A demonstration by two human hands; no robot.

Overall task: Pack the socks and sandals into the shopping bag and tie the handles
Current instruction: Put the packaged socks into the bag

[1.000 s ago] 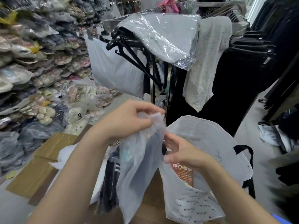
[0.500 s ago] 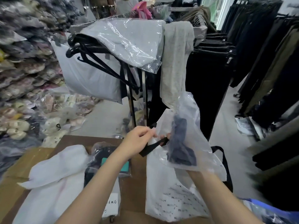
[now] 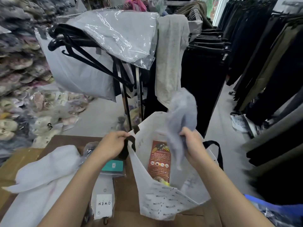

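Shopping bag (image 3: 165, 203) stands open at the tabletop's (image 3: 72, 140) right side, white with small dark lettering. Left hand (image 3: 113, 145) is clamped on its near black handle (image 3: 129, 145), pulling the mouth wide. Right hand (image 3: 191, 143) grips a blurred, pale plastic packet (image 3: 182, 118) over the opening; it seems to hold something dark, perhaps socks. Inside the bag sits a red printed package (image 3: 159, 159). The other black handle (image 3: 216, 151) hangs off the bag's far side. Left of the bag lie a sock pack (image 3: 103, 203) with a teal label and a white bag (image 3: 41, 174).
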